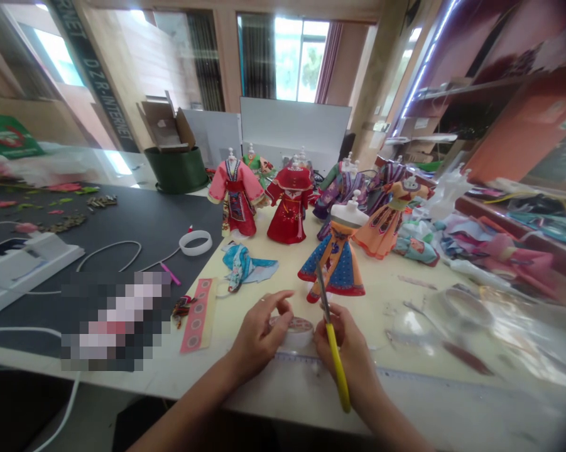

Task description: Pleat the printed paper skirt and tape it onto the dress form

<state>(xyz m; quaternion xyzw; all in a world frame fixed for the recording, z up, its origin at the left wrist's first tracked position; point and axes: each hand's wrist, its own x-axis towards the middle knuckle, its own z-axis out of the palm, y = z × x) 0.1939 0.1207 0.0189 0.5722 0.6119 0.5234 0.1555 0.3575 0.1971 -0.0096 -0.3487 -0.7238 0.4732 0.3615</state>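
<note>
Reaching in from the bottom of the frame, two bare hands meet at lower centre; the left hand (259, 328) has its fingers loosely bent, with a clear gap between thumb and forefinger, beside a ring-shaped roll (298, 339); whether they touch it is hard to tell; the right hand (348, 345) has its fingers curled closed around yellow-handled scissors (338, 370), at the right side of the roll; the scissors slant, handle towards the bottom edge, narrow blades pointing up over the blue and orange skirt of a small dress form (347, 216); both forearms angle inwards from the lower corners, the left hand's palm turned towards the roll; at upper left, a dark green round tub (176, 171) stands with an open-flapped cardboard box (166, 130) rising above its rim, the box's contents hidden; more miniature robes in pink, red, purple and orange stand across the centre; left of the hands lie a crumpled blue cloth (240, 266), a pink patterned strip (198, 317) and a white ring (195, 243)
</note>
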